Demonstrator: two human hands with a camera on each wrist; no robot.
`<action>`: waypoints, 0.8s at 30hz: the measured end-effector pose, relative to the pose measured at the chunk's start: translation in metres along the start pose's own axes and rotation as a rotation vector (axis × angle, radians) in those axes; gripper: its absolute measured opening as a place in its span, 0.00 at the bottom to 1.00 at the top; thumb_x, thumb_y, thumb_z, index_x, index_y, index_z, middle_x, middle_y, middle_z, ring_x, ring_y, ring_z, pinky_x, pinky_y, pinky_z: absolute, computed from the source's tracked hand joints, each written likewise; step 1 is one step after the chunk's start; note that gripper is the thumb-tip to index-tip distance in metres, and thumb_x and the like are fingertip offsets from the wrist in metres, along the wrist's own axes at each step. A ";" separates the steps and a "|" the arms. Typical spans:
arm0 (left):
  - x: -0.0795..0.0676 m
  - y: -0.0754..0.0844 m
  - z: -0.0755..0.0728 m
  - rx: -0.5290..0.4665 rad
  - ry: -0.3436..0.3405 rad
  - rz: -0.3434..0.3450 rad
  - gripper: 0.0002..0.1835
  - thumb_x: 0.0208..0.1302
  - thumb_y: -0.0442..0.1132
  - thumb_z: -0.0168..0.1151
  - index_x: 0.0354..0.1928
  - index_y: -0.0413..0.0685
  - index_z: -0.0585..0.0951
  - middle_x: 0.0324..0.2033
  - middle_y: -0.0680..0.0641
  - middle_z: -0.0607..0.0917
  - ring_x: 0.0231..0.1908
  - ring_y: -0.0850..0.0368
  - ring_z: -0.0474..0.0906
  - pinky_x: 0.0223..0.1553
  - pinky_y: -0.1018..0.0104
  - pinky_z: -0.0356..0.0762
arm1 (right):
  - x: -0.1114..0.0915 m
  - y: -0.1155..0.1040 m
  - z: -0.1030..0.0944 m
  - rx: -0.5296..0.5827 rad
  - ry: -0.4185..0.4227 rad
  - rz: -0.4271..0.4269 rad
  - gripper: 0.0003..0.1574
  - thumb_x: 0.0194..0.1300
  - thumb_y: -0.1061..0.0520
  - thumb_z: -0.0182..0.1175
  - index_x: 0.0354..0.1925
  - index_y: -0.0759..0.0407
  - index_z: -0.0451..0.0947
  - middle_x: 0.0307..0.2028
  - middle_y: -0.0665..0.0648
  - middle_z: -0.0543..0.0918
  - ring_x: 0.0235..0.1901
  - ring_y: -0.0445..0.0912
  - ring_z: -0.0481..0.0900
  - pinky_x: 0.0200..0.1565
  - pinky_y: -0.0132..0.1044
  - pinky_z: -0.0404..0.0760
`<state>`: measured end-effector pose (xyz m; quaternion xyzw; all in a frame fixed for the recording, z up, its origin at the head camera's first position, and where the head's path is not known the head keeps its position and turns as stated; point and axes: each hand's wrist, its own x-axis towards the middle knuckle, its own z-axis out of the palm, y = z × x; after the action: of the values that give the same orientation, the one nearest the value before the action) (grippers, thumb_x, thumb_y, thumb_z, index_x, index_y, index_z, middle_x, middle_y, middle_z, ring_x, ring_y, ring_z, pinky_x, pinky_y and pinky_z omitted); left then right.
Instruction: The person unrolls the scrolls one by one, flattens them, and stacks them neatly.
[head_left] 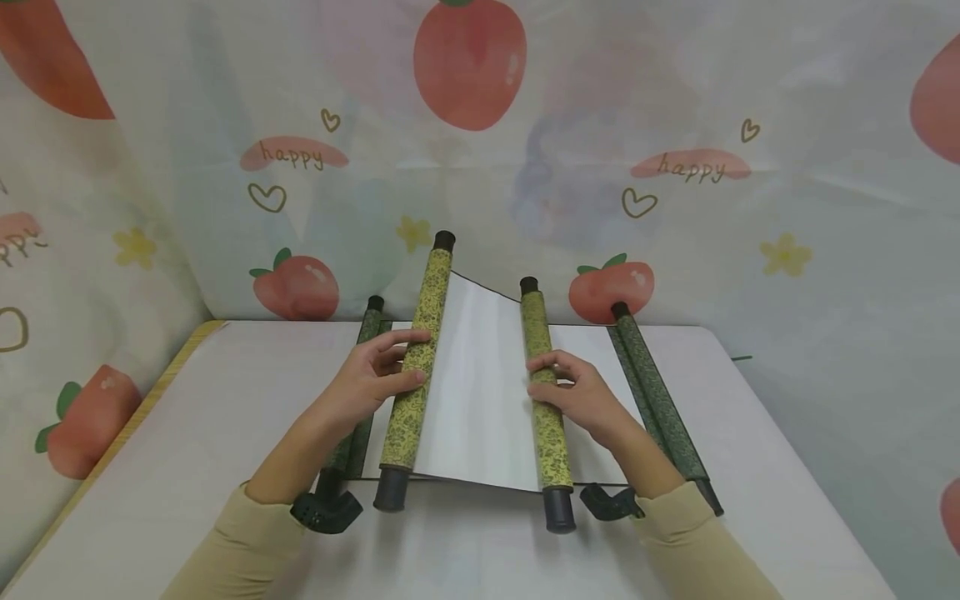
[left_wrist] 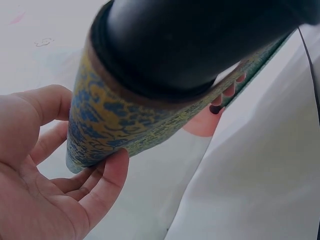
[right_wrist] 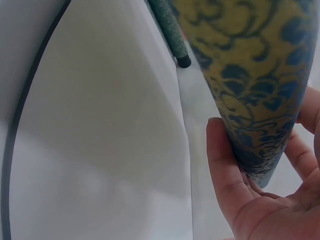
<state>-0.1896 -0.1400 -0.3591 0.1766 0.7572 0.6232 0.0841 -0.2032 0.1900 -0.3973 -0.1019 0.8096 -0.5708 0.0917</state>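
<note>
A hanging scroll with yellow, dark-patterned rolls is held partly unrolled above the table. My left hand (head_left: 367, 379) grips its left roll (head_left: 405, 429), which has dark knobs at both ends. Around the right roll (head_left: 551, 446) curl the fingers and thumb of my right hand (head_left: 588, 400). Blank white paper (head_left: 480, 383) spans the two rolls, its upper edge sloping. In the left wrist view a black end knob (left_wrist: 165, 45) hides part of the scroll. The right wrist view shows the patterned roll (right_wrist: 255, 65) between thumb and fingers.
Beneath lies a second, green-edged scroll spread flat, with a green rod (head_left: 371, 325) at left and another green rod (head_left: 660, 387) at right. The white table (head_left: 765, 500) ends at a wall cloth (head_left: 480, 192) printed with fruit. A black camera (head_left: 327, 511) sits on the left wrist.
</note>
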 end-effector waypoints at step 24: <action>-0.002 0.001 -0.004 -0.006 0.012 0.012 0.29 0.66 0.35 0.66 0.69 0.53 0.72 0.64 0.41 0.75 0.60 0.45 0.74 0.50 0.62 0.78 | 0.002 0.000 -0.002 -0.040 0.020 -0.007 0.21 0.65 0.59 0.66 0.55 0.61 0.76 0.59 0.63 0.76 0.42 0.50 0.76 0.38 0.40 0.77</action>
<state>-0.1888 -0.1445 -0.3575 0.1772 0.7547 0.6271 0.0762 -0.2055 0.1916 -0.3960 -0.1008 0.8212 -0.5560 0.0798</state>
